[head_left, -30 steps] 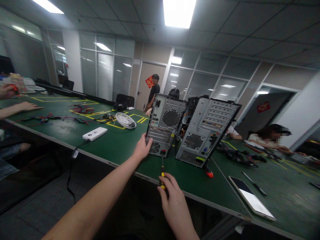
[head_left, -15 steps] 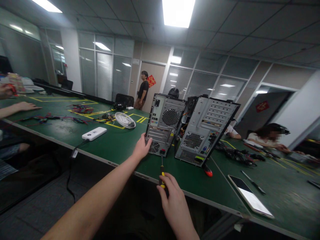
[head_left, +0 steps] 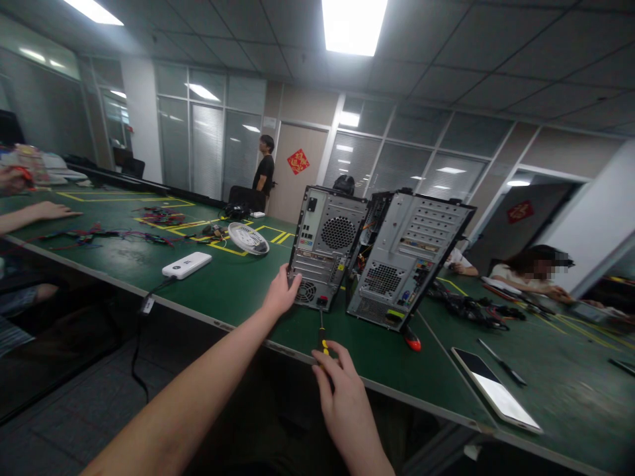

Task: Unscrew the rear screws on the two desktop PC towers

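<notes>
A computer tower point(head_left: 325, 241) stands upright on the green table, its back panel facing me. My left hand point(head_left: 281, 291) is closed around the tower's lower left edge, the thumb on the back panel and the other fingers hidden behind the side. In my right hand point(head_left: 342, 390) is a black-and-yellow screwdriver point(head_left: 322, 340), gripped by the handle with the fingertips. Its thin shaft points away from me, and the tip meets the bottom of the back panel near a red part point(head_left: 322, 301). A second computer tower point(head_left: 409, 258) leans slightly, just right of the first.
A phone point(head_left: 496, 390), a thin dark tool point(head_left: 502, 361) and a red-ended tool point(head_left: 413, 340) lie to the right. Black cables point(head_left: 476, 307) are bunched beyond. Leftward are a white power bank point(head_left: 187, 265), a white round cover point(head_left: 248, 238) and thin wires point(head_left: 99, 235). Other people sit at both sides.
My right fingers have shifted around the screwdriver handle, covering more of its end. My left hand and both towers stay put. A standing person in the background has moved left.
</notes>
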### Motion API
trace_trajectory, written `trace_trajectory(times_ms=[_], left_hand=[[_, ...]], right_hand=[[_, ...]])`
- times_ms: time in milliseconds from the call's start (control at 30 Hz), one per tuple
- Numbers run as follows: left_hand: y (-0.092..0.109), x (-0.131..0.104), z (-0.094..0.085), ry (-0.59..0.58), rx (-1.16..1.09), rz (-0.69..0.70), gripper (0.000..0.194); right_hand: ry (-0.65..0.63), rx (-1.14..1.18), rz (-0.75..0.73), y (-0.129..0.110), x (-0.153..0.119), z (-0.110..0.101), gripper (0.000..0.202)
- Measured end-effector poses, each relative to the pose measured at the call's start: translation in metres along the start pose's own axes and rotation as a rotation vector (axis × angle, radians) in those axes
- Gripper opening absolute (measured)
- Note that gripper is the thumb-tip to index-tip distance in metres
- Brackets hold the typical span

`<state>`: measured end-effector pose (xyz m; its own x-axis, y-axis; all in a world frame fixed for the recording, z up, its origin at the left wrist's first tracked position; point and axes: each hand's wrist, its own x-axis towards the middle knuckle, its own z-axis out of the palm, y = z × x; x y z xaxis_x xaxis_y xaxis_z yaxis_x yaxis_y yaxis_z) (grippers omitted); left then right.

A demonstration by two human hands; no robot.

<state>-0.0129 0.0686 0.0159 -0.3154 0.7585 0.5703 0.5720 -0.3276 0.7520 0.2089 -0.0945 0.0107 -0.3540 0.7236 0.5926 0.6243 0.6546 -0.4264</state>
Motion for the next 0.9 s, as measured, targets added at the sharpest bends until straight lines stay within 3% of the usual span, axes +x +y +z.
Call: trace_trajectory(times_ms=[900], left_hand=[[0.0003, 0.0004, 0.0001, -0.003, -0.001, -0.004, 0.054]], right_hand=[[0.013, -0.001, 0.033, 0.0054, -0.0024, 0.0023, 0.03]])
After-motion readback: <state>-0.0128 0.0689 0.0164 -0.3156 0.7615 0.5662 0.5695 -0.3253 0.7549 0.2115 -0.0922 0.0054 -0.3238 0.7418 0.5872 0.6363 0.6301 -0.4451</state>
